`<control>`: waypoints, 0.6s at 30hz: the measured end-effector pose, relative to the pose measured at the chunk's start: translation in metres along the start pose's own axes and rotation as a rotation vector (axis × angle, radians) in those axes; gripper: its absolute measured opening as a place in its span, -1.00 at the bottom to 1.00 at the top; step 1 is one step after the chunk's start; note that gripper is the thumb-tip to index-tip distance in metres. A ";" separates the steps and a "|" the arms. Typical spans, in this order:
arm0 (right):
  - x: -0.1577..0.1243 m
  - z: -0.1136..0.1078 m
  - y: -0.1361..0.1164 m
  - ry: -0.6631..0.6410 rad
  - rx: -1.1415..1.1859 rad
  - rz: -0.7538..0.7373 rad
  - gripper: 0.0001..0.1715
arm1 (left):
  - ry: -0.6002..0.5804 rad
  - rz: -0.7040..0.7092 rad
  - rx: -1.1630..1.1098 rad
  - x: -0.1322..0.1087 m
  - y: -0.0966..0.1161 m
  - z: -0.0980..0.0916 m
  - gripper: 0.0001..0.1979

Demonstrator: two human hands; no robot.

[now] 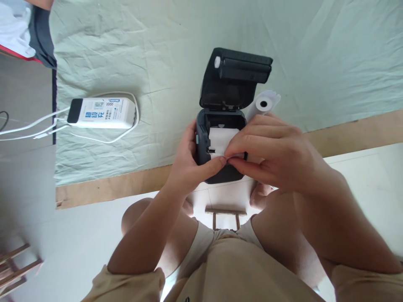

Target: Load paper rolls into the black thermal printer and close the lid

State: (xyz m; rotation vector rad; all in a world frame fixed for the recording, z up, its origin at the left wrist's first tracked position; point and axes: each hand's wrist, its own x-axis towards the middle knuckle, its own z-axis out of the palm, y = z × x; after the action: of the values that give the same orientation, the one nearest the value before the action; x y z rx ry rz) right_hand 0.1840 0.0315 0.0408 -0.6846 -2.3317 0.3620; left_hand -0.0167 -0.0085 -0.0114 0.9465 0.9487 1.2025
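Note:
A small dark printer stands at the table's front edge with its black lid swung up and back. White paper lies inside its open compartment. My left hand wraps round the printer's left side, its thumb reaching over the front onto the paper's edge. With fingers and thumb pinched together, my right hand grips the paper near my left thumb. Behind the right hand a white paper roll with a dark core hole lies beside the printer. The fingertips partly cover the compartment.
A white power strip with cables lies on the green tablecloth at the left. The table's wooden edge runs in front. Part of another person shows at the top left. Wooden stools stand below.

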 end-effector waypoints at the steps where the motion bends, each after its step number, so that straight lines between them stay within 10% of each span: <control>1: 0.001 -0.001 0.000 0.015 -0.006 -0.002 -0.82 | -0.006 0.007 -0.010 0.000 0.000 0.000 -0.22; 14: 0.000 -0.004 -0.007 -0.044 0.080 0.025 -0.89 | 0.017 -0.041 0.054 0.000 0.003 0.001 -0.17; 18: 0.003 -0.006 0.001 0.150 0.109 0.011 -0.85 | 0.045 -0.052 0.036 -0.001 0.004 0.003 -0.16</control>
State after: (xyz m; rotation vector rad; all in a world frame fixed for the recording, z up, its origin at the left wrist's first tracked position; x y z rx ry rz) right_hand 0.1866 0.0340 0.0461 -0.6498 -2.1504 0.4247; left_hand -0.0152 -0.0094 -0.0070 0.9214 1.0276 1.1707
